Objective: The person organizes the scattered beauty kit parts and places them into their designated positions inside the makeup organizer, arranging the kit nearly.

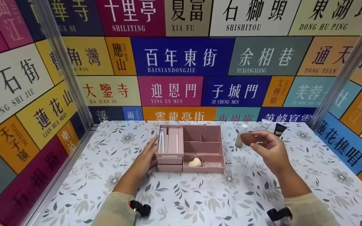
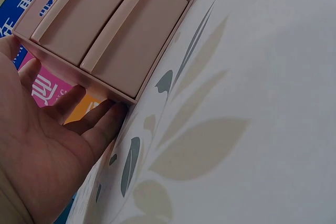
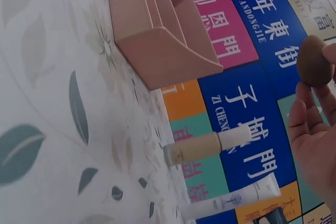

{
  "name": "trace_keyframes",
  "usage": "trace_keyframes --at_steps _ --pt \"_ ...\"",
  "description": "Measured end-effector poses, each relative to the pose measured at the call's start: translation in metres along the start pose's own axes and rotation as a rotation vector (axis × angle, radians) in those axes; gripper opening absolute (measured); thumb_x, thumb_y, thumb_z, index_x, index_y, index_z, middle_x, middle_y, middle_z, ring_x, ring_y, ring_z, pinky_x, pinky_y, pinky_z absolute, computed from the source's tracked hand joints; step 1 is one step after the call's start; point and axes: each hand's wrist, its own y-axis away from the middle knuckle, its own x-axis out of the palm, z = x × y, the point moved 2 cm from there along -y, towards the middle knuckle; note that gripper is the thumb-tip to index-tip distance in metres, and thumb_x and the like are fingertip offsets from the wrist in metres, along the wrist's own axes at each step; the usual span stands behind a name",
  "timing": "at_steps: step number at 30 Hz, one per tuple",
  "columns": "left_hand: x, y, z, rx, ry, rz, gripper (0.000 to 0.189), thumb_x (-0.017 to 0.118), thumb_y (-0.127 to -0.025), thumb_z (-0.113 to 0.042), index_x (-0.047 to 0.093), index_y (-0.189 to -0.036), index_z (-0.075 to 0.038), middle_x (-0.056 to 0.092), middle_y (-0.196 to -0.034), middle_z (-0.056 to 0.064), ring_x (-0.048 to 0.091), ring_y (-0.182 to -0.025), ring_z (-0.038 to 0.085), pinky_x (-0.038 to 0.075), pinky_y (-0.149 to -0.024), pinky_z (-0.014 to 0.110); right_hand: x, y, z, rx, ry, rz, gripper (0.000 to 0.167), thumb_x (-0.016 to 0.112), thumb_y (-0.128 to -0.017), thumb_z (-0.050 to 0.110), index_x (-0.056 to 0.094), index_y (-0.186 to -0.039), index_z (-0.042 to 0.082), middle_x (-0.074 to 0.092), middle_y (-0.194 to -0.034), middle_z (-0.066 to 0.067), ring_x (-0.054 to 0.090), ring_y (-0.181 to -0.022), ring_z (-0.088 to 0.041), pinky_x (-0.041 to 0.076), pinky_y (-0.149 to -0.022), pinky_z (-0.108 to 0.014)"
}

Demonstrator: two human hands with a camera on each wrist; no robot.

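Observation:
A pink desktop organizer (image 1: 204, 169) stands on the table, with two small drawers (image 2: 137, 35) at its front left. My left hand (image 1: 145, 159) rests against its left side; in the left wrist view the fingers are extended and touch the lower edge. Above the table, right of the organizer, my right hand (image 1: 274, 152) pinches a brown makeup sponge (image 3: 313, 62) between thumb and fingers. A cream makeup sponge (image 1: 195, 162) sits in the front right compartment. Several slender brush-like sticks (image 1: 167, 140) lie in the left top section.
Just behind the brown sponge stands a beige bottle with a white cap (image 3: 207, 145). A white tube (image 1: 265, 124) and a black tube (image 1: 280, 128) stand farther right. The table (image 1: 218, 201) has a leaf-print cover; colourful sign-covered walls (image 1: 181, 56) enclose its back and sides.

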Motion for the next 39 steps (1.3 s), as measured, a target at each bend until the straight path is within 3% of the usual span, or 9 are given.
trace_keyframes --at_steps 5,13,18,26,32,39 --pt "0.000 0.001 0.001 0.006 0.006 -0.005 0.052 0.038 -0.112 -0.058 0.028 -0.164 -0.057 0.023 -0.180 0.001 0.041 -0.158 0.039 0.037 -0.129 0.059 0.015 -0.003 0.002 0.010 0.049 0.081 0.036 0.072 -0.093 -0.013 0.064 -0.128 -0.015 0.072 -0.118 0.002 0.071 -0.103 -0.010 0.062 -0.085 -0.019" --pt "0.000 0.001 0.002 0.007 0.009 -0.005 0.052 0.038 -0.113 -0.056 0.028 -0.164 -0.057 0.023 -0.180 0.003 0.041 -0.158 0.041 0.037 -0.128 0.059 0.043 -0.010 0.000 0.100 0.130 0.148 0.036 0.076 -0.095 -0.004 0.068 -0.130 -0.006 0.073 -0.114 0.003 0.073 -0.096 -0.017 0.064 -0.084 -0.023" --pt "0.000 0.003 0.001 0.028 0.016 -0.002 0.053 0.038 -0.114 -0.053 0.028 -0.166 -0.052 0.025 -0.179 0.006 0.042 -0.157 0.041 0.037 -0.128 0.059 0.057 -0.012 -0.002 0.107 0.158 0.186 0.035 0.077 -0.096 0.002 0.070 -0.130 0.000 0.074 -0.118 0.000 0.073 -0.098 -0.022 0.063 -0.085 -0.023" --pt "0.000 0.002 0.003 0.023 0.024 -0.010 0.053 0.039 -0.113 -0.053 0.030 -0.165 -0.052 0.025 -0.179 0.006 0.043 -0.157 0.042 0.038 -0.128 0.058 0.061 -0.006 -0.017 0.173 0.124 0.232 0.038 0.078 -0.095 0.003 0.069 -0.131 -0.003 0.070 -0.126 -0.011 0.071 -0.107 -0.016 0.062 -0.088 -0.023" --pt "0.001 0.003 0.002 0.012 0.013 -0.005 0.055 0.039 -0.113 -0.055 0.027 -0.167 -0.051 0.024 -0.180 0.005 0.040 -0.158 0.042 0.037 -0.128 0.060 0.062 -0.002 -0.026 0.254 0.249 0.267 0.040 0.080 -0.095 0.013 0.071 -0.133 0.006 0.071 -0.130 -0.021 0.074 -0.101 -0.022 0.062 -0.084 -0.024" --pt "0.000 0.003 0.000 0.009 -0.005 -0.006 0.057 0.038 -0.112 -0.057 0.025 -0.168 -0.050 0.025 -0.180 0.005 0.042 -0.157 0.041 0.038 -0.127 0.060 0.068 0.001 -0.034 0.244 0.297 0.316 0.040 0.078 -0.091 0.004 0.072 -0.130 0.004 0.074 -0.125 -0.024 0.079 -0.097 -0.028 0.064 -0.080 -0.025"
